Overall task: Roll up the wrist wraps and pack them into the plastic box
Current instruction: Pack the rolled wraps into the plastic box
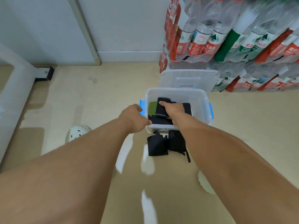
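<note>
Wraps (pixel 163 120) fill our box (pixel 205 110), right hand (pixel 174 109) gripping one roll (pixel 161 107), left hand (pixel 133 118) loosely curled at the rim, two (pixel 166 144) left on the floor.

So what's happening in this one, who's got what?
A person is packing wrist wraps into a clear plastic box on the floor. The right hand holds a rolled black wrap inside the box, over other black wraps and a green one. The left hand rests at the box's near left corner. Two more black wraps lie on the floor in front of the box. The lid stands behind it.
</note>
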Available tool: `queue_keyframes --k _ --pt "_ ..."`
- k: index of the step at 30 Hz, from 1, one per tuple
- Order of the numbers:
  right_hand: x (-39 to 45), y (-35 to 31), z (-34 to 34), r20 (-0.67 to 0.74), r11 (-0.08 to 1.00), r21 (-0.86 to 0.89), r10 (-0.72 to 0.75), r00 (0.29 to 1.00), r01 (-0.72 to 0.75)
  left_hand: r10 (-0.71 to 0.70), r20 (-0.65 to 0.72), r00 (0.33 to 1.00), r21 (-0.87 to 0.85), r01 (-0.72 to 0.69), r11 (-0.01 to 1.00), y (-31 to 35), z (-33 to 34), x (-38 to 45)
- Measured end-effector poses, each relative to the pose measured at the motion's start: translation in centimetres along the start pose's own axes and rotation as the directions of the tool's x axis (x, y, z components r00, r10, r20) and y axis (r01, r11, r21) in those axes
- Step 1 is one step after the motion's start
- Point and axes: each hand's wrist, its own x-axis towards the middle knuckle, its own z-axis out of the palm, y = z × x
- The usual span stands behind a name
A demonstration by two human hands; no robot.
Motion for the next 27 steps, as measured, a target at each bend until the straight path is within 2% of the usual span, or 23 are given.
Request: queue_keyframes --k 3,6,9,11,14,18,21,24,25,27 --pt "1.9 0.1 1.6 0.015 0.998 -0.054 -0.030 0.999 0.031 -0.035 0.023 0.999 -0.002 0.035 0.999 -0.9 0.1 0.3" --pt "1.1 -0.5 2.3 0.012 0.973 -0.220 -0.066 0.998 0.067 -0.054 0.029 0.998 0.015 0.053 0.998 -1.4 0.0 0.3" --pt "1.0 -0.9 1.9 0.017 0.882 -0.443 -0.169 0.986 0.159 -0.059 0.025 0.998 0.014 0.059 0.998 -1.5 -0.2 0.2" --pt "0.8 -1.2 1.3 0.051 0.828 -0.520 -0.216 0.975 0.211 -0.054 0.027 0.998 0.006 0.054 0.999 -1.3 -0.4 0.1" --pt "0.7 -1.5 -0.3 0.024 0.817 -0.519 -0.281 0.959 0.252 -0.034 0.024 0.999 0.001 0.034 0.999 -0.8 -0.5 -0.1" --pt "-1.0 -1.8 -4.0 -0.120 0.844 -0.430 -0.406 0.906 0.322 0.016 0.033 0.999 0.002 -0.016 1.000 0.7 -0.3 -0.9" --pt "-3.1 -1.1 -6.7 -0.290 0.844 -0.363 -0.505 0.813 0.395 0.073 0.054 0.996 0.012 -0.073 0.997 2.1 -0.2 -1.8" --pt "-5.8 1.4 -8.7 -0.452 0.843 -0.349 -0.534 0.715 0.410 0.123 0.056 0.991 0.036 -0.125 0.992 3.2 -0.1 -2.8" --pt "-6.5 2.8 -9.2 -0.462 0.841 -0.361 -0.536 0.707 0.402 0.133 0.052 0.990 0.045 -0.136 0.990 3.4 -0.1 -3.1" --pt "-7.3 6.3 -9.8 -0.407 0.829 -0.438 -0.527 0.746 0.348 0.141 0.052 0.989 0.062 -0.144 0.988 3.5 0.0 -3.5"
